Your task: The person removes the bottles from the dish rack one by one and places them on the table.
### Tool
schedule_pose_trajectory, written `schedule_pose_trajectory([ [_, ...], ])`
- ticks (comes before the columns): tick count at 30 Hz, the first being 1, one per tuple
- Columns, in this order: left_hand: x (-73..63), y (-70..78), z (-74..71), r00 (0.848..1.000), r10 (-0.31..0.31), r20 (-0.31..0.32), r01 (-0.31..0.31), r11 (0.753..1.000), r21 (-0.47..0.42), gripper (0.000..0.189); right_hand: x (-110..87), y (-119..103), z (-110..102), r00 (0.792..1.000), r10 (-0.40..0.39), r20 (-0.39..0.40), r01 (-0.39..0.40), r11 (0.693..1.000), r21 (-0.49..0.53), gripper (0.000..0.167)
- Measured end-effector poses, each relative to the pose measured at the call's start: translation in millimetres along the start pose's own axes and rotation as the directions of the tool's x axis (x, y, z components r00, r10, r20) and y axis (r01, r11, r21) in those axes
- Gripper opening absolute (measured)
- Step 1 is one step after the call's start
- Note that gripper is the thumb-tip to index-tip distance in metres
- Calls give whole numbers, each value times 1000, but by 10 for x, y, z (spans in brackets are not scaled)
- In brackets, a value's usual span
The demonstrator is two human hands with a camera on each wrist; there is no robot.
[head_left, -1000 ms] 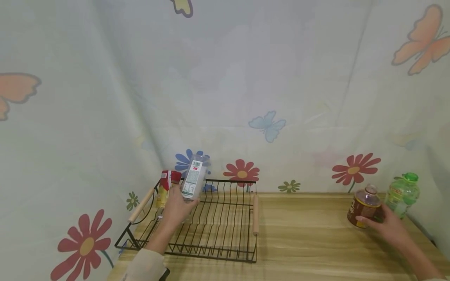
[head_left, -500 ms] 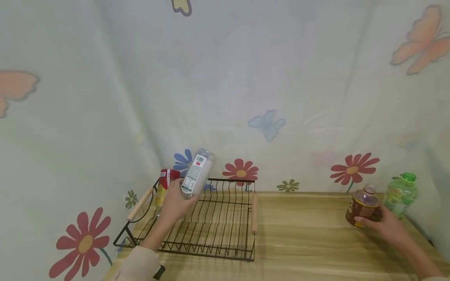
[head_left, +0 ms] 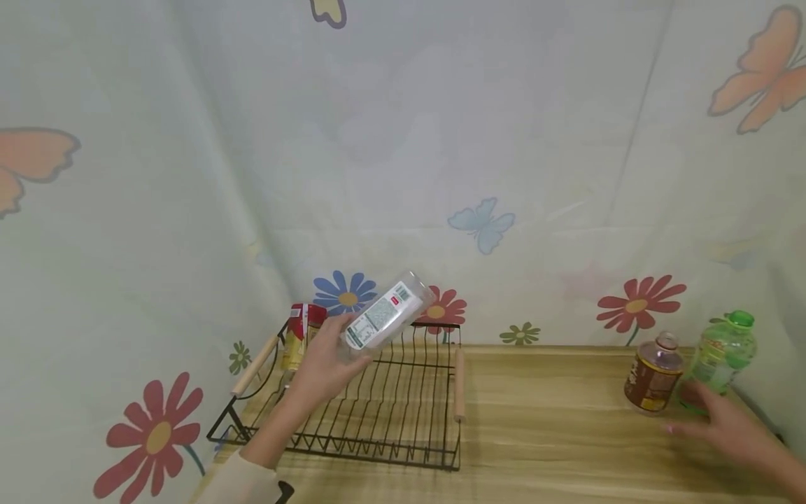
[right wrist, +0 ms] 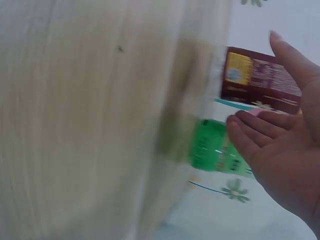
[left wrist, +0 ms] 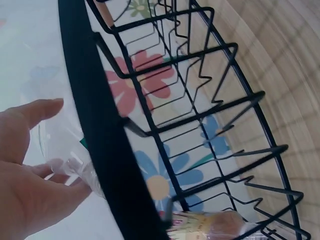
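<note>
In the head view my left hand (head_left: 327,364) grips the lower end of a clear plastic bottle (head_left: 390,311) with a white label. The bottle leans to the right above a black wire rack (head_left: 378,448). Its clear plastic also shows by my fingers in the left wrist view. Over at the right, a bottle with a brown label (head_left: 651,381) stands upright without a cap. My right hand (head_left: 724,427) is beside it with the thumb apart from the fingers, holding nothing. Behind that hand stands a green plastic bottle (head_left: 727,350) with a green cap, partly hidden.
A red and yellow package (head_left: 301,332) sits in the rack's back left corner, partly behind my left hand. The rack has wooden handles (head_left: 458,385) at its two sides. A flowered curtain (head_left: 541,210) rises behind the wooden table (head_left: 535,434).
My left hand has tilted the clear bottle further to the right. My right hand has let go of the brown-labelled bottle and drawn off toward the right and front.
</note>
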State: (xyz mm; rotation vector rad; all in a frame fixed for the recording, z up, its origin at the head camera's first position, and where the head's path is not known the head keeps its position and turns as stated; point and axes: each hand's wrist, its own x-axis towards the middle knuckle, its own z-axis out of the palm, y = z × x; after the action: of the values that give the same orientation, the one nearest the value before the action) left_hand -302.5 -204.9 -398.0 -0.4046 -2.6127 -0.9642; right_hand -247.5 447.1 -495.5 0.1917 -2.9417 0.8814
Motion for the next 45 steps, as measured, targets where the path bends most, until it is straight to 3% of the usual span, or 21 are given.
schedule_pose_trajectory([
  [7,-64,119,70,990,134,42,-134,991,-5,83,-145,-351,-200,999,-50,-2,50,991,-121,71],
  [10,-88,192,121,983,172,69,-174,984,28,81,-183,-634,-273,996,-91,-14,89,987,-133,64],
  [16,-143,445,170,962,252,101,-263,959,105,81,-223,-1281,-322,980,-189,-59,178,973,-150,70],
  [19,-163,565,188,945,305,119,-320,937,139,82,-231,-1549,-290,950,-297,-100,284,951,-123,64],
  [23,-176,694,219,925,351,148,-372,915,157,84,-210,-1846,-232,889,-429,-163,416,903,-107,66],
  [31,-176,878,315,886,423,191,-454,874,171,86,-136,-2306,-73,833,-504,-228,471,863,-183,88],
  [34,-157,941,379,870,448,207,-483,859,171,84,-89,-2449,1,806,-546,-227,510,836,-202,94],
  [38,-150,1019,447,859,448,246,-495,850,180,83,-22,-2603,103,764,-607,-219,558,792,-249,101],
  [41,-164,1071,465,851,449,274,-505,841,191,84,26,-2705,170,745,-636,-199,581,766,-276,103],
  [45,-170,1125,485,837,475,272,-532,823,200,84,80,-2808,227,737,-655,-166,594,745,-304,101],
])
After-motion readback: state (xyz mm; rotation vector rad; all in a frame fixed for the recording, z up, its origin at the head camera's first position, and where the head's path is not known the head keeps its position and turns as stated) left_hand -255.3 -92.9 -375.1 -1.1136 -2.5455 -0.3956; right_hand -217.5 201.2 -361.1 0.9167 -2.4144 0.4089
